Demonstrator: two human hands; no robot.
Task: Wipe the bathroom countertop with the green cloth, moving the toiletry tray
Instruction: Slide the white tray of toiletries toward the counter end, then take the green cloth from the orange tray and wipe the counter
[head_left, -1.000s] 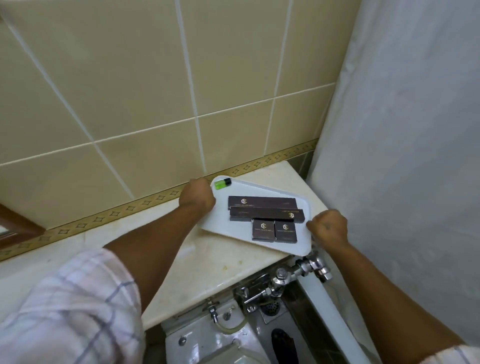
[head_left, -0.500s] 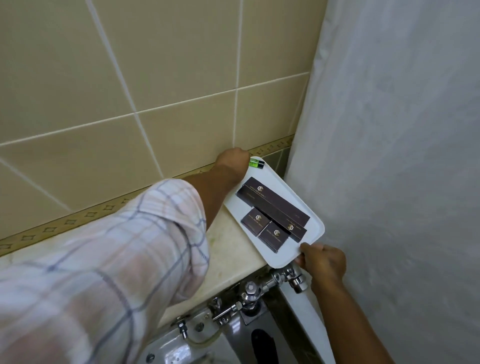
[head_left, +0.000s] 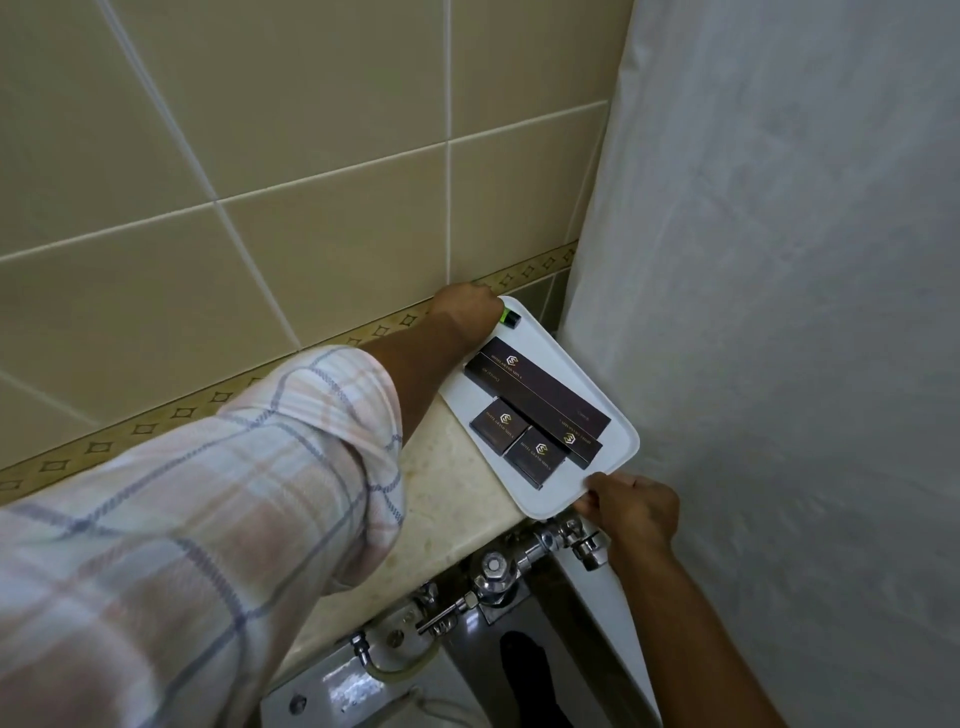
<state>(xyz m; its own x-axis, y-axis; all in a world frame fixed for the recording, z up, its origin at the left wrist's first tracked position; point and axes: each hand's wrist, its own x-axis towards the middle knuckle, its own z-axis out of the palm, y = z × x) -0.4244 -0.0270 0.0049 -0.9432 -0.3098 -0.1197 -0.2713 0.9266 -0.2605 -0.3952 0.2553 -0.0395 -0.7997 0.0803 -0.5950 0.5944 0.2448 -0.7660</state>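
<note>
A white toiletry tray (head_left: 613, 415) lies at the right end of the beige countertop (head_left: 447, 483), its near corner past the counter's front edge. On it lie two long dark boxes (head_left: 540, 389) and two small dark boxes (head_left: 514, 436), plus a small green and black item (head_left: 509, 317) at its far corner. My left hand (head_left: 465, 312) grips the tray's far corner by the wall. My right hand (head_left: 631, 506) grips the near corner. No green cloth is in sight.
A white shower curtain (head_left: 779, 312) hangs right beside the tray. Beige wall tiles (head_left: 311, 182) rise behind the counter. Chrome flush pipes and valves (head_left: 514, 561) sit below the counter's front edge, above a toilet. My plaid sleeve (head_left: 197, 519) covers the counter's left part.
The tray has been turned and shifted right along the counter toward the curtain, both hands keeping their grip. My view has swung right with it.
</note>
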